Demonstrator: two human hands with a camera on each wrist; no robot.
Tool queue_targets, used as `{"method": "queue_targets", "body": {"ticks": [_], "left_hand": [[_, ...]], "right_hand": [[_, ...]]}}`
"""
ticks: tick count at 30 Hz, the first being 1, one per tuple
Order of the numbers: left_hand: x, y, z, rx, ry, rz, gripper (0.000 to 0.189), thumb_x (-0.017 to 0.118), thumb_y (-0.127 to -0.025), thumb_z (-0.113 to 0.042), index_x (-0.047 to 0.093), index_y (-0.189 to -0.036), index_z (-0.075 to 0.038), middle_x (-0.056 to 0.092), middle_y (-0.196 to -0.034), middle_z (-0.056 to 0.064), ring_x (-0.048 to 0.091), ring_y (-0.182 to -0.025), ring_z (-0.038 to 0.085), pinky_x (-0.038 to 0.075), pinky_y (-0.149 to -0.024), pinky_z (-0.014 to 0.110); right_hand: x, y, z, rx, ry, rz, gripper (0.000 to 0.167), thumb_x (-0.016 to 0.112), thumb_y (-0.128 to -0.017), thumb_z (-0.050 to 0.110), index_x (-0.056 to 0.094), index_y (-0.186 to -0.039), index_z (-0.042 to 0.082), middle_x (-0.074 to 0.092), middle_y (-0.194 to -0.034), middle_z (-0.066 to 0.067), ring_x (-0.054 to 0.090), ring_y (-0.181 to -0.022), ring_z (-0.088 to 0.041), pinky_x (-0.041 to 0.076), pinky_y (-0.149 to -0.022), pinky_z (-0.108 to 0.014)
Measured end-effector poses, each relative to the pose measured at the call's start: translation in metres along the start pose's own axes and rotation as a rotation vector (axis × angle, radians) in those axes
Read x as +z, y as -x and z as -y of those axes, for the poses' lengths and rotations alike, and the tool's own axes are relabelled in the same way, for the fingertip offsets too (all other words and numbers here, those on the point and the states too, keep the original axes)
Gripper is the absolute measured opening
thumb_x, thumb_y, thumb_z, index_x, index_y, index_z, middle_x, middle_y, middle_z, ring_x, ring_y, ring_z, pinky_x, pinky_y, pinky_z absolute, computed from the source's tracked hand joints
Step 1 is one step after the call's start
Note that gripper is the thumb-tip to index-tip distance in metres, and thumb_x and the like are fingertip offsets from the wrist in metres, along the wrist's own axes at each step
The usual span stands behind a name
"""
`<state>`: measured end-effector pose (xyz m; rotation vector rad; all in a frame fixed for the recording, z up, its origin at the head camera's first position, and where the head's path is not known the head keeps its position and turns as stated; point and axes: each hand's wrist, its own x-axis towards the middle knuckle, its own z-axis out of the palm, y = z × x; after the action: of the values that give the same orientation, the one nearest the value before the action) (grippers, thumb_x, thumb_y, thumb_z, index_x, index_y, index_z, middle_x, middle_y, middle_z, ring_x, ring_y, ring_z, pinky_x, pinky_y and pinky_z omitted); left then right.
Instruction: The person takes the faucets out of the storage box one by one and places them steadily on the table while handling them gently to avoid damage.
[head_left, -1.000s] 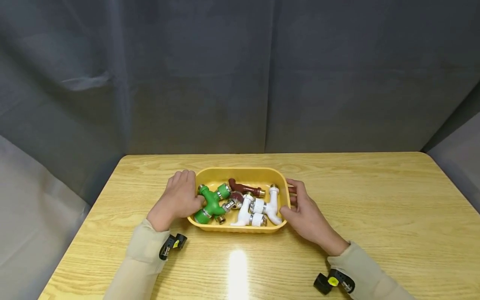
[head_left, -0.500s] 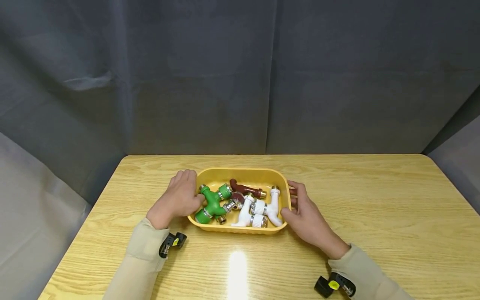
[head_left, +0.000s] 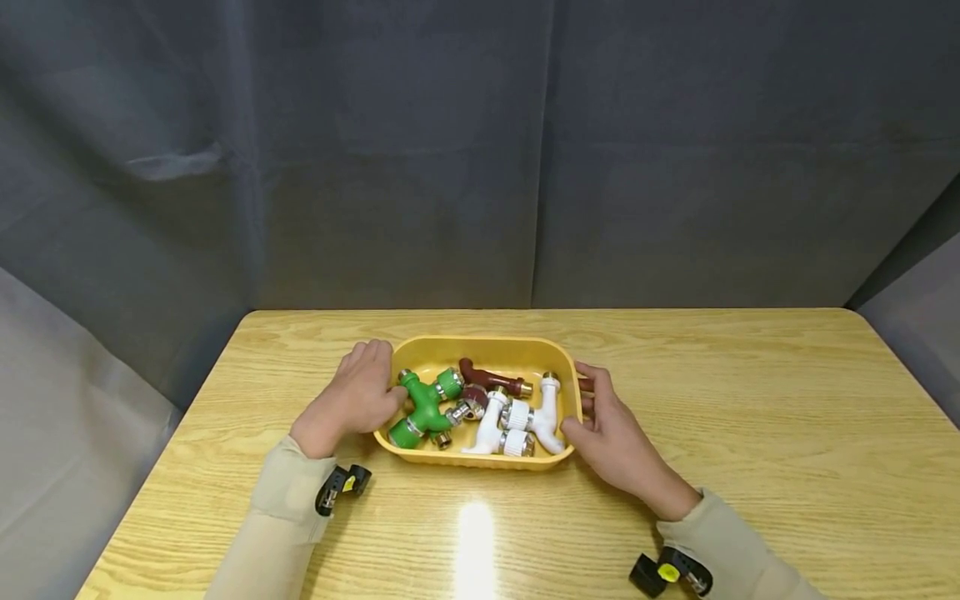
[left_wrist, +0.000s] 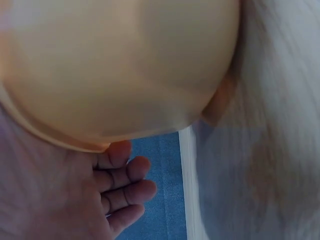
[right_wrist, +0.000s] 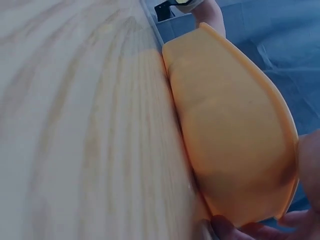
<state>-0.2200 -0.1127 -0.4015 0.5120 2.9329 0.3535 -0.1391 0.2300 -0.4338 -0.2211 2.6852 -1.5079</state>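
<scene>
A yellow plastic basin sits on the table with several taps in it. On its left side lies a green two-way tap with green knobs. A maroon tap lies at the back, and a white tap and another white tap are at the right. My left hand grips the basin's left end, thumb over the rim. At the right end, my right hand holds the rim with the thumb at the front corner and fingers along the outer wall, partly hidden.
The basin rests near the middle of a wood-grain table. Grey cloth hangs behind the table's back edge and at both sides. Each sleeve carries a black wrist camera, as on the left wrist.
</scene>
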Motion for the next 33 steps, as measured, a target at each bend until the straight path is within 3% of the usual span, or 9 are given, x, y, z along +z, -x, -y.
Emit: {"method": "queue_targets", "body": {"ticks": [10, 15, 25, 33], "left_hand": [[-0.002, 0.0002, 0.0012, 0.01, -0.002, 0.0, 0.023, 0.052, -0.095, -0.024, 0.045, -0.105, -0.005, 0.042, -0.096, 0.009, 0.038, -0.096, 0.027, 0.03, -0.082, 0.037], [-0.0019, 0.0009, -0.0008, -0.014, 0.02, 0.028, 0.024, 0.051, -0.097, -0.026, 0.045, -0.107, -0.005, 0.042, -0.098, 0.009, 0.037, -0.097, 0.027, 0.03, -0.083, 0.037], [-0.0027, 0.002, -0.0048, -0.036, 0.013, 0.049, 0.027, 0.051, -0.098, -0.027, 0.044, -0.11, -0.005, 0.043, -0.1, 0.009, 0.038, -0.099, 0.027, 0.031, -0.084, 0.037], [-0.0013, 0.0002, -0.0062, -0.045, -0.018, 0.026, 0.025, 0.051, -0.097, -0.028, 0.044, -0.107, -0.006, 0.045, -0.099, 0.008, 0.038, -0.1, 0.027, 0.03, -0.086, 0.039]], "right_hand": [[0.0004, 0.001, 0.0024, -0.025, -0.004, 0.011, 0.074, 0.056, -0.089, 0.004, 0.023, -0.155, -0.002, 0.046, -0.149, -0.027, 0.062, -0.129, -0.039, 0.058, -0.091, -0.034], [-0.0028, -0.0005, 0.0001, -0.033, -0.004, 0.018, 0.072, 0.056, -0.091, 0.006, 0.024, -0.156, 0.0, 0.053, -0.146, -0.028, 0.064, -0.127, -0.037, 0.057, -0.091, -0.035], [-0.0042, -0.0019, -0.0031, -0.036, -0.056, 0.026, 0.071, 0.056, -0.091, 0.006, 0.025, -0.155, 0.001, 0.058, -0.142, -0.029, 0.065, -0.125, -0.037, 0.057, -0.089, -0.03], [-0.0047, -0.0036, -0.0056, -0.044, -0.05, 0.025, 0.071, 0.056, -0.092, 0.007, 0.025, -0.155, 0.001, 0.052, -0.147, -0.028, 0.064, -0.127, -0.038, 0.057, -0.09, -0.034]]}}
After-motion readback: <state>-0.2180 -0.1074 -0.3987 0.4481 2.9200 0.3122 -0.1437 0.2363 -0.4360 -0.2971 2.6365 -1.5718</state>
